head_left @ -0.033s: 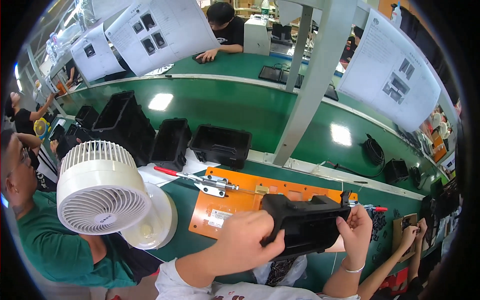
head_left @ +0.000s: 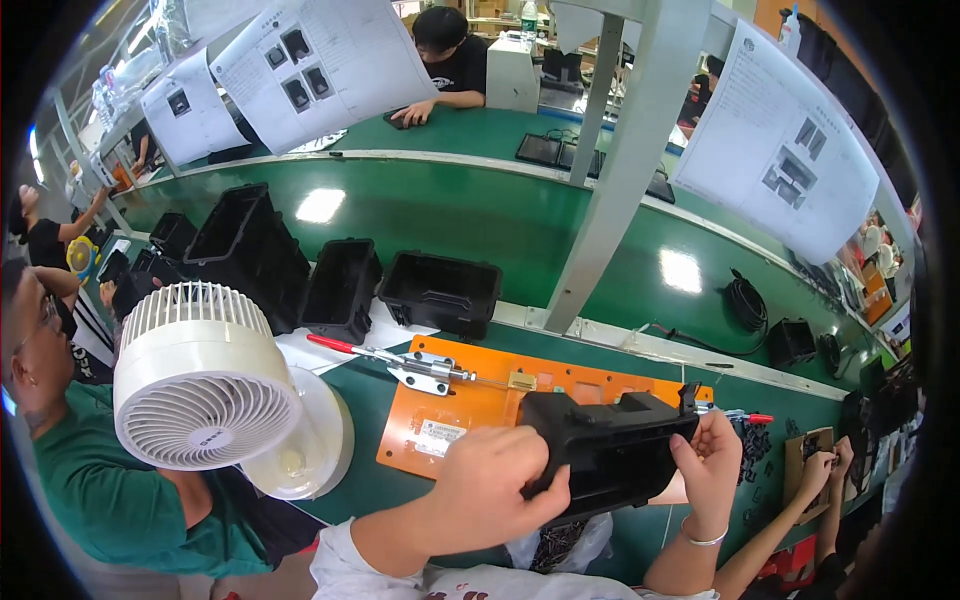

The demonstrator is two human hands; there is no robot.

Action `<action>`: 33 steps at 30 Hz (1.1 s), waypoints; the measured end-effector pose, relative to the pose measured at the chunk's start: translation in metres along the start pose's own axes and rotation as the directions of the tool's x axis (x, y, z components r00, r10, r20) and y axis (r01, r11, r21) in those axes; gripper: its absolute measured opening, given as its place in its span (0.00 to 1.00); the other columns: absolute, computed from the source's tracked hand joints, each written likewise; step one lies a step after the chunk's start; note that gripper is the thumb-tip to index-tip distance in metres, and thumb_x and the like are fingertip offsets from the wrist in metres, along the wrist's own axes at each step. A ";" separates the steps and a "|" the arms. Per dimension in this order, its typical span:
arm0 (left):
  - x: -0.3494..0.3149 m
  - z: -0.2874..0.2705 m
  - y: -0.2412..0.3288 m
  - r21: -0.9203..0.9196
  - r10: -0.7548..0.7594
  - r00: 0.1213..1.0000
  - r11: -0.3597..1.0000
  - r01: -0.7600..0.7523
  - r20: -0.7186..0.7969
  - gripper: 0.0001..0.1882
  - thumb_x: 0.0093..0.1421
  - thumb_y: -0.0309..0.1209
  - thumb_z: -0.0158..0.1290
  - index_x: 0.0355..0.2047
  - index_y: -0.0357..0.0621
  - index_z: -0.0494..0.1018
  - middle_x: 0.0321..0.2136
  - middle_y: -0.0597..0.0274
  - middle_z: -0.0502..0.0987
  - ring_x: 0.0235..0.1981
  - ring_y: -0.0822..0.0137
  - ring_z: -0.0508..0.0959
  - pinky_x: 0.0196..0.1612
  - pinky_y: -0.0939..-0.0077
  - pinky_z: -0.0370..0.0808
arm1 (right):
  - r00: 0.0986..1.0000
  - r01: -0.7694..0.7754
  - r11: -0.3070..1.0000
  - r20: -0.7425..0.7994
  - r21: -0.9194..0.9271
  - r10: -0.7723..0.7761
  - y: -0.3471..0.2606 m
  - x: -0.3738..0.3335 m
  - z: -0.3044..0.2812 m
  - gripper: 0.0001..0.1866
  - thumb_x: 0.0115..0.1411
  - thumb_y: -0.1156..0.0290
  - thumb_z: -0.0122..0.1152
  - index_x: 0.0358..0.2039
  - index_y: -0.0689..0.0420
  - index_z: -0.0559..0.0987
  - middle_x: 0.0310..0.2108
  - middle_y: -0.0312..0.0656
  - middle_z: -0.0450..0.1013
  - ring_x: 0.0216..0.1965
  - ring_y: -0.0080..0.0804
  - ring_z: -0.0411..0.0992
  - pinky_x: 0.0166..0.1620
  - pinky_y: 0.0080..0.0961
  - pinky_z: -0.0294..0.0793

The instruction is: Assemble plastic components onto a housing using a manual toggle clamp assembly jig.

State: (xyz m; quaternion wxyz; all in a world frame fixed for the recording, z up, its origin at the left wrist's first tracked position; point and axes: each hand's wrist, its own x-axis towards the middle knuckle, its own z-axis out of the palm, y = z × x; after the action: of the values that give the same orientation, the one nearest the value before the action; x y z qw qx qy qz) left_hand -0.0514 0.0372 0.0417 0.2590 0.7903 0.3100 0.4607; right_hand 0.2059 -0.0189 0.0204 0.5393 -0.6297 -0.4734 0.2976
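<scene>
Open black box is smack in between — left grip pinching its left end, right grip pinching the right corner — orange plate just behind.

The left hand grips one end of a black box, and the right hand pinches the other end. The box is tipped so its open side faces the person. A shiny bangle circles the right wrist. Behind the box, an orange board lies on the green desk, with a red-handled metal clamp on top. A bag of little dark bits sits below the box. To the left stands a big white fan. Three more black boxes stand past it. Someone in a green shirt is at the far left.
</scene>
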 end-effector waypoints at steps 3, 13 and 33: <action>-0.003 0.000 0.005 0.012 0.011 1.000 1.000 -0.012 0.022 0.16 0.44 0.27 0.60 0.14 0.43 0.61 0.13 0.59 0.64 0.14 0.56 0.67 0.18 0.65 0.61 | 1.000 0.011 0.999 0.012 0.053 -0.012 0.002 -0.001 -0.001 0.10 0.51 0.84 0.62 0.27 0.59 0.69 0.23 0.27 0.67 0.24 0.10 0.61 0.29 0.08 0.59; 0.015 -0.007 -0.016 -0.069 -0.004 0.999 0.998 0.007 0.052 0.17 0.49 0.35 0.63 0.18 0.42 0.65 0.17 0.59 0.66 0.19 0.57 0.69 0.22 0.67 0.63 | 0.992 0.085 0.988 -0.100 0.127 -0.072 -0.004 0.026 -0.029 0.13 0.47 0.75 0.58 0.23 0.51 0.60 0.22 0.25 0.47 0.25 0.14 0.49 0.29 0.13 0.50; 0.087 -0.054 -0.192 0.820 -0.303 0.945 0.568 0.075 0.124 0.06 0.54 0.31 0.56 0.34 0.51 0.79 0.32 0.60 0.79 0.38 0.58 0.78 0.57 0.39 0.56 | 0.980 -0.196 0.953 -0.029 -0.233 0.195 0.046 0.180 -0.071 0.40 0.56 0.57 0.62 0.62 0.64 0.57 0.61 0.56 0.57 0.60 0.48 0.59 0.51 0.46 0.68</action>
State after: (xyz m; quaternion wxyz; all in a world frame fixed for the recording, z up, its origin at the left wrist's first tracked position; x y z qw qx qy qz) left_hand -0.1145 0.2371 -0.0184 -0.0416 0.8344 0.5326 0.1359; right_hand 0.3485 0.1193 0.0179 0.4305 -0.7335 -0.4391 0.2896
